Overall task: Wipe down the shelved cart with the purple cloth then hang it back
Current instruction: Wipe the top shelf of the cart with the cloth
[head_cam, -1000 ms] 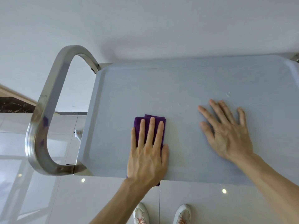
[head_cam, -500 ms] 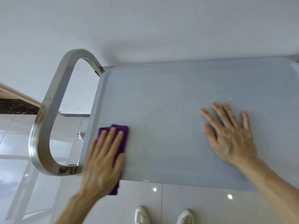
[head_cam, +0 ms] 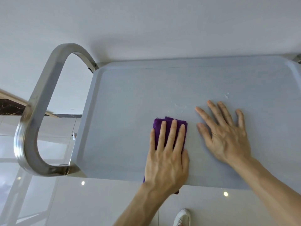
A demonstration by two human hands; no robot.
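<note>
Shifted rightward from near the handle [head_cam: 37, 115]: purple cloth [head_cam: 169, 128], folded, near front edge of cart top shelf [head_cam: 130, 95], pressed flat under left hand [head_cam: 166, 154], fingers straight and together. Right hand [head_cam: 224, 136] just beside, flat, fingers spread. Droplets [head_cam: 178, 106] beyond cloth.

A single head-worn wide-angle view looks steeply down and forward, close over the pale grey plastic top shelf of the cart [head_cam: 130, 98], its curved steel handle [head_cam: 40, 101] at left; the glossy white floor [head_cam: 97, 201] below seems far, though distortion blurs depth.
</note>
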